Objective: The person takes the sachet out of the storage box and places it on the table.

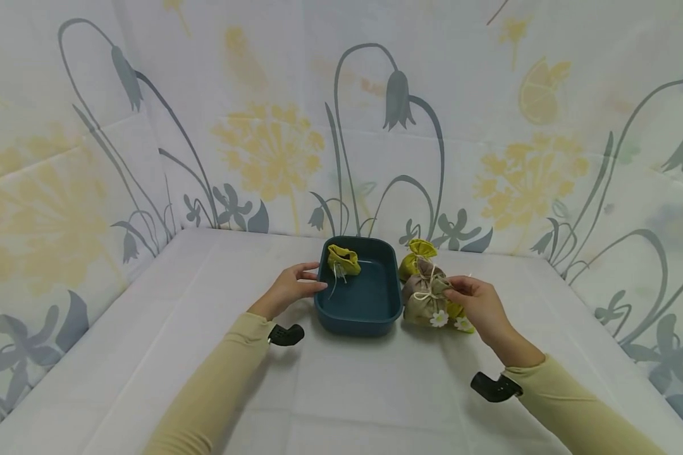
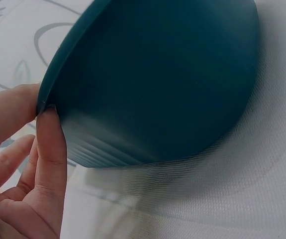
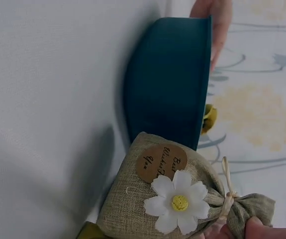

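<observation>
My left hand (image 1: 287,291) is at the left side of a dark teal rectangular dish (image 1: 355,327); in the left wrist view the thumb and a finger (image 2: 50,144) pinch its rim. A yellow drawstring pouch (image 1: 344,260) lies inside the dish at the back left. With thumb and fingertips, my right hand (image 1: 484,309) pinches the gathered top of a beige linen pouch (image 1: 424,309). That pouch carries a white cloth flower (image 3: 177,201) and a round brown tag (image 3: 161,163), and it stands close to the dish's right wall.
Behind the linen pouch are a greyish-brown pouch (image 1: 415,284) and a yellow pouch (image 1: 408,266). Another yellow pouch (image 1: 467,325) with a white flower is partly hidden beside it. A white cloth (image 1: 375,398) covers the table, and a flower-printed curtain (image 1: 296,82) hangs behind.
</observation>
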A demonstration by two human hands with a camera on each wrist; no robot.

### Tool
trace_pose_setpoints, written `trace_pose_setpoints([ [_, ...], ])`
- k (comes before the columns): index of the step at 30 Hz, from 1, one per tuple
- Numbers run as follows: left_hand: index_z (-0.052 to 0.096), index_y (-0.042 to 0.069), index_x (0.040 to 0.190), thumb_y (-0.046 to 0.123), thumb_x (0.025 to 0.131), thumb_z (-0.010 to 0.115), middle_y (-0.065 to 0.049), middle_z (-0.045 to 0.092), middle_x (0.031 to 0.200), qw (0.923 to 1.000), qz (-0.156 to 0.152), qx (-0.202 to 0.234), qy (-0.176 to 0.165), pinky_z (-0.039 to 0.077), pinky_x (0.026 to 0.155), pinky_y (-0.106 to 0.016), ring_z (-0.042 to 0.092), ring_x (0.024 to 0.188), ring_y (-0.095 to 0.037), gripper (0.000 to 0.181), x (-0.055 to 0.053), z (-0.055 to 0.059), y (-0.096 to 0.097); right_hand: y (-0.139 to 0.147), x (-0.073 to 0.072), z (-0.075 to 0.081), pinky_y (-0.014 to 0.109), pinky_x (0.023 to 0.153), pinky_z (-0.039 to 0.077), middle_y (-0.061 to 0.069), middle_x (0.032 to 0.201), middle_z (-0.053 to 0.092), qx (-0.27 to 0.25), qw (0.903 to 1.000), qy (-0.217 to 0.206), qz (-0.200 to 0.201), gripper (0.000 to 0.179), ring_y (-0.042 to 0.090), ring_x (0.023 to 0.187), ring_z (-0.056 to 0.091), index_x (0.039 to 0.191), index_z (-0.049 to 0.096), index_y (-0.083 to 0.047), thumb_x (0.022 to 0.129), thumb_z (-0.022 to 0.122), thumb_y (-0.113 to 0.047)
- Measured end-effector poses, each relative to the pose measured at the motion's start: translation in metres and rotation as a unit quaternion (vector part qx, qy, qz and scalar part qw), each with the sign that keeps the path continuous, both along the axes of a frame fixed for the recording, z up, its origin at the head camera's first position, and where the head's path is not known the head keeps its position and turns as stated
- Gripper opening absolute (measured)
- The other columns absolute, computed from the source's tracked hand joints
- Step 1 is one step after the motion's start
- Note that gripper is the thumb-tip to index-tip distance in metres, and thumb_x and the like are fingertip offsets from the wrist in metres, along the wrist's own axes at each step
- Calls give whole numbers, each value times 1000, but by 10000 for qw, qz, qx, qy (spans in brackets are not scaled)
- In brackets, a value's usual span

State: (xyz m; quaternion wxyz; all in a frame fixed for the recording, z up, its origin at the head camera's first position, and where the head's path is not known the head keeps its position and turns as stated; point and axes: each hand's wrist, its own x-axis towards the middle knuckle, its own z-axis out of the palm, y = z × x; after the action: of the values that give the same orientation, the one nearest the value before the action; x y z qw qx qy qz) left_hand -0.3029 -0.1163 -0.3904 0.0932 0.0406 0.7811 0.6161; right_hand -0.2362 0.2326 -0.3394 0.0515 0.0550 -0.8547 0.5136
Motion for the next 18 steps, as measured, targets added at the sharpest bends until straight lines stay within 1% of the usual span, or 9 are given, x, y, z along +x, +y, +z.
trace_pose_setpoints([
  [4,45,10,138,15,82,74,-17,52,121,10000,9,-37,13,51,83,-36,61,93,-23,63,0,0,0,-1,-3,-6,20,73,49,14,105,61,83,10000,14,-31,29,-1,84,52,116,56,13,92,57,-3],
  [10,45,12,138,15,82,73,-16,52,121,10000,49,-80,-10,51,83,-36,61,94,-23,63,0,0,0,-4,-5,-13,14,70,47,19,106,61,226,9995,63,-204,28,3,86,52,115,58,12,90,59,-2],
  [14,45,12,139,14,82,73,-17,52,121,10000,64,-52,-30,51,84,-36,60,95,-23,63,0,0,0,-5,-5,-16,14,68,46,20,107,62,344,9989,158,-271,29,7,87,53,114,59,11,90,61,-4],
  [18,44,11,139,15,82,73,-18,52,122,10000,27,-49,12,51,84,-36,60,96,-24,64,0,0,0,-4,-5,-14,15,67,47,19,105,62,395,9981,324,-335,29,7,85,55,113,61,9,90,63,-8],
])
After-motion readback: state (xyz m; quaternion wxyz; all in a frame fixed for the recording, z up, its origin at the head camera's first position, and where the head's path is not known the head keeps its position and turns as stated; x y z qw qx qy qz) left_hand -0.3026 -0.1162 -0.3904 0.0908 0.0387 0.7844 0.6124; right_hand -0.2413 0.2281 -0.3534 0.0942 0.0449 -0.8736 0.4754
